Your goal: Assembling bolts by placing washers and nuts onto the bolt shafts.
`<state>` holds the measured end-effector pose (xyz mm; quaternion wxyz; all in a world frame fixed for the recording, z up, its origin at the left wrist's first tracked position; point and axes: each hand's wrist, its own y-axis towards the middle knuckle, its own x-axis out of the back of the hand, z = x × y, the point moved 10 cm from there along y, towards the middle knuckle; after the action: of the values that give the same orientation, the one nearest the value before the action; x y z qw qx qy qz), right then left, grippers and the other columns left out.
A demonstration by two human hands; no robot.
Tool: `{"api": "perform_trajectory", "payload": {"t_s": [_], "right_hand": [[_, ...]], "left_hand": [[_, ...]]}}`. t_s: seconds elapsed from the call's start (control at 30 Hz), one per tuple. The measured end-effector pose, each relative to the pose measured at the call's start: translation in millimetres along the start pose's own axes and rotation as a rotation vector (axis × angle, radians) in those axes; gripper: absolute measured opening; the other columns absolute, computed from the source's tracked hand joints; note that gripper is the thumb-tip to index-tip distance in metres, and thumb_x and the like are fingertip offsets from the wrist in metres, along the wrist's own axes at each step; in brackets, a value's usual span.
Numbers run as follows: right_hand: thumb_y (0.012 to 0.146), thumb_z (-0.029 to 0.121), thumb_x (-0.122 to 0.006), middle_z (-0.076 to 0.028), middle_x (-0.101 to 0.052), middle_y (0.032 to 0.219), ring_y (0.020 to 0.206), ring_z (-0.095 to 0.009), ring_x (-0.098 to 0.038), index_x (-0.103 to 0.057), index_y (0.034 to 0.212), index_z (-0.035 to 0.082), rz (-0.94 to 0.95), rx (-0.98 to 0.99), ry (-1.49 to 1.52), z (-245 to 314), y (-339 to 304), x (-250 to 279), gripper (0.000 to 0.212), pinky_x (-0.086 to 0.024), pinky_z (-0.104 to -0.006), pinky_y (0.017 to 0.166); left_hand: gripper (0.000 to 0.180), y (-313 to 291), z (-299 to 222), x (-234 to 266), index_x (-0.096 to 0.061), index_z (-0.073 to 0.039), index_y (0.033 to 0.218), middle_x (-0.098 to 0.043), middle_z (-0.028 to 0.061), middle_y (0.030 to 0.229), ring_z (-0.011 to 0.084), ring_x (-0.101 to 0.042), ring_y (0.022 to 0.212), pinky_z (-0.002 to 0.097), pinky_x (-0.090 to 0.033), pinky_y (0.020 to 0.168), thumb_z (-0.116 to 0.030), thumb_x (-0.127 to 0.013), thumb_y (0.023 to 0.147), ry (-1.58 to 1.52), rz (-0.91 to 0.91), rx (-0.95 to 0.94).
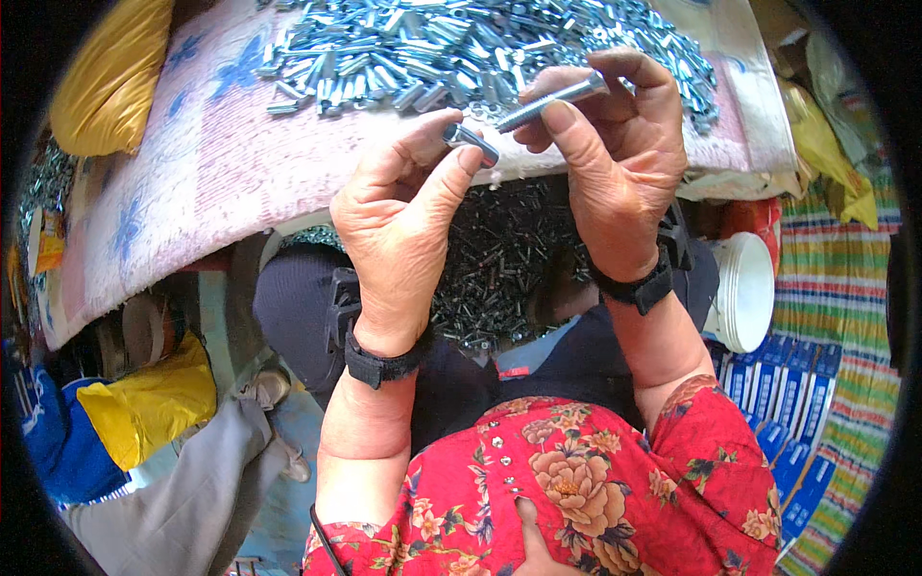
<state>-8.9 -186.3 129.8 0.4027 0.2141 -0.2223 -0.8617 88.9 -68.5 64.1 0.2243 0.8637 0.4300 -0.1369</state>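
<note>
We are looking down past a red floral shirt, and the round, dark rim of the view is cutting off whatever lies at the corners. A heap of small, shiny metal pieces [451, 58] is running out of the frame at the top edge, its upper part washed pale by glare. Below centre, the forearms and dark-trousered knees are partly hiding a mass of darker metal pieces [499, 250], too shadowed for us to make out each shape.

At upper centre, the left hand [399, 221] is pinching a short metal cylinder [474, 142] between thumb and fingers; the thumb is covering part of it, and we cannot tell whether it is hollow. To the right, the right hand [629, 158] is gripping a longer threaded bolt [530, 111] between thumb and fingers, the bolt slanting down toward the left; its upper right end is lying against the fingers, so we are not seeing it clearly. The bolt's lower tip is pointing toward the cylinder, near it but apart. Both pieces are being held in front of a patterned cloth [230, 173]. At right, a white bucket [749, 293] is lying partly behind a knee.
</note>
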Motion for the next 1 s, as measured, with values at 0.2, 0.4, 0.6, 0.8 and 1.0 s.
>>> {"api": "perform_trajectory", "payload": {"t_s": [0.2, 0.4, 0.6, 0.8, 1.0], "right_hand": [[0.082, -0.003, -0.057, -0.012, -0.06, 0.096, 0.079, -0.014, -0.061, -0.037, 0.113, 0.003, 0.162, 0.027, -0.216, 9.1, -1.8, 1.6, 0.038, -0.051, -0.0235, 0.069], [0.074, -0.007, -0.06, -0.009, -0.061, 0.089, 0.079, -0.015, -0.061, -0.052, 0.102, 0.001, 0.388, 0.308, -0.677, 24.3, -10.3, -17.0, 0.03, -0.049, -0.0254, 0.068], [0.07, 0.009, -0.066, -0.011, -0.054, 0.081, 0.07, -0.029, -0.057, -0.057, 0.095, 0.005, 0.459, 0.365, -0.777, 6.5, -31.0, -12.1, 0.027, -0.047, -0.0348, 0.06], [0.074, 0.015, -0.069, -0.014, -0.062, 0.086, 0.058, -0.019, -0.06, -0.048, 0.117, 0.002, 0.255, -0.142, -0.614, -29.2, -73.4, 31.6, 0.049, -0.048, -0.028, 0.052], [0.082, 0.01, -0.062, -0.002, -0.06, 0.068, 0.062, -0.003, -0.053, -0.059, 0.093, 0.001, 0.086, -0.502, -0.275, -41.4, -63.7, 53.7, 0.015, -0.042, -0.0177, 0.052]], "left_hand": [[0.034, -8.1, -10.9, -20.3, -0.059, -0.003, 0.104, -0.06, 0.001, 0.079, 0.0068, -0.056, 0.069, 0.0191, -0.045, 0.064, 0.002, -0.068, 0.072, 0.342, 0.038, -0.199], [0.061, -12.5, -12.9, -32.7, -0.044, -0.007, 0.122, -0.061, 0.0028, 0.075, 0.009, -0.057, 0.066, 0.021, -0.047, 0.064, 0.001, -0.068, 0.067, 0.532, 0.074, -0.373], [0.06, -18.8, 10.9, -32.7, -0.042, -0.006, 0.125, -0.06, 0.0016, 0.077, 0.0074, -0.056, 0.068, 0.0197, -0.046, 0.063, 0.002, -0.066, 0.07, 0.416, 0.127, -0.175], [0.037, -33.1, 73.3, -24.3, -0.055, 0.002, 0.111, -0.061, 0.0041, 0.08, 0.0097, -0.056, 0.072, 0.021, -0.045, 0.068, 0.002, -0.064, 0.076, -0.163, 0.01, 0.445], [0.023, -40.0, 73.3, -34.7, -0.062, 0.004, 0.097, -0.064, 0.0084, 0.081, 0.0113, -0.059, 0.066, 0.0215, -0.046, 0.059, -0.001, -0.066, 0.075, -0.159, 0.133, 0.495]]}}
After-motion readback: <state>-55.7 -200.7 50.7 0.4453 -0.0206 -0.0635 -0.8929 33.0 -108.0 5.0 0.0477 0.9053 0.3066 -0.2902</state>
